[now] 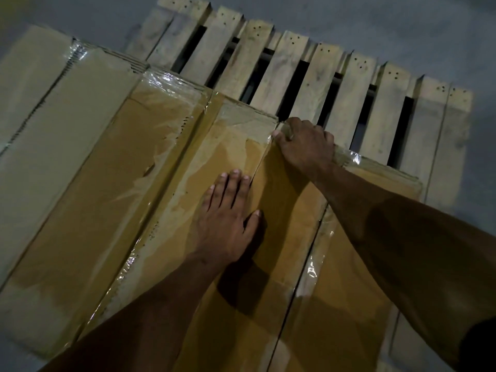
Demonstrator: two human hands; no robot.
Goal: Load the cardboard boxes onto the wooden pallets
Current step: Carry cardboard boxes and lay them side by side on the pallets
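A: Where are the cardboard boxes [88, 167]?
B: They lie flat side by side on the wooden pallet [308, 76], taped.
A: And the hands?
B: The left hand [228, 224] presses flat, fingers straight, on a box top. The right hand [306, 146] grips the far edge of that box, fingers curled.

Dim, grainy view; tape [171, 84] glints, dark forearm shadow on cardboard [241, 285], soft wide-angle edges
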